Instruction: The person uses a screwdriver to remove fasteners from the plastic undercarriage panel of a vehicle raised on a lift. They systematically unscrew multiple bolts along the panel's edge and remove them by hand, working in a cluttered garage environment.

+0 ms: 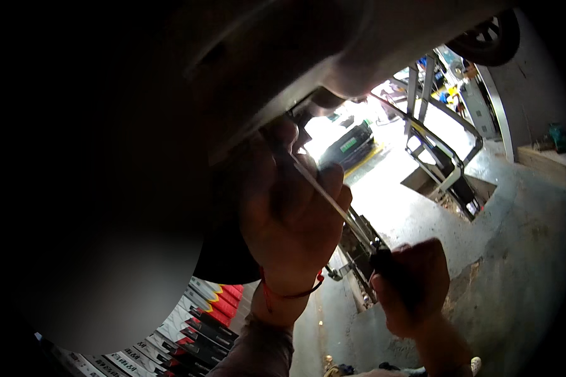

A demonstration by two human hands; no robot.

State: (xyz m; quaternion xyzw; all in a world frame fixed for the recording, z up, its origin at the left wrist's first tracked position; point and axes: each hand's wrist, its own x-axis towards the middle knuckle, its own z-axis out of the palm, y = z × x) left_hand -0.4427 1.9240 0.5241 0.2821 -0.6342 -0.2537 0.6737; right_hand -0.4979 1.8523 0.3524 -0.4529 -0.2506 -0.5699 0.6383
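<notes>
Long silver metal tool with a black handle (328, 196) slants between 2 hands: right hand (415, 283) clenches its handle, left hand (295, 229) curls near its far end, grip unclear; shadow beneath the grey car body (383, 44) above could cause a knuckle-scraping slip.

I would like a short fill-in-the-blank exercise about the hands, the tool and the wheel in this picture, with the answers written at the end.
1. The right hand grips the tool by its black ____.
2. The left hand has a ____ bracelet at its wrist.
3. A wheel shows near the picture's upper ____ corner.

Missing words: handle; red; right.
</notes>
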